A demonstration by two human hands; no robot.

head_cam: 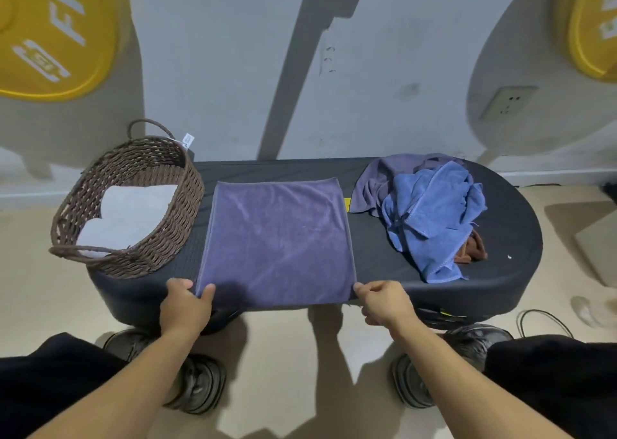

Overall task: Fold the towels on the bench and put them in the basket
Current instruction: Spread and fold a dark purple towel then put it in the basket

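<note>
A purple towel (pixel 277 238) lies spread flat across the middle of the black bench (pixel 500 271). My left hand (pixel 185 305) pinches its near left corner at the bench's front edge. My right hand (pixel 384 300) pinches its near right corner. On the left end of the bench stands a brown woven basket (pixel 173 225) holding folded white towels (pixel 130 211). A crumpled pile sits on the right end: a blue towel (pixel 434 211) on top, a second purple towel (pixel 377 181) behind it, and a brown towel (pixel 470 248) peeking out underneath.
A grey wall rises right behind the bench, with a wall socket (pixel 509 101) at the right. Yellow weight plates (pixel 56 34) hang at the upper left and upper right. My shoes (pixel 200 382) stand on the beige floor under the bench. A cable (pixel 544 322) lies at the right.
</note>
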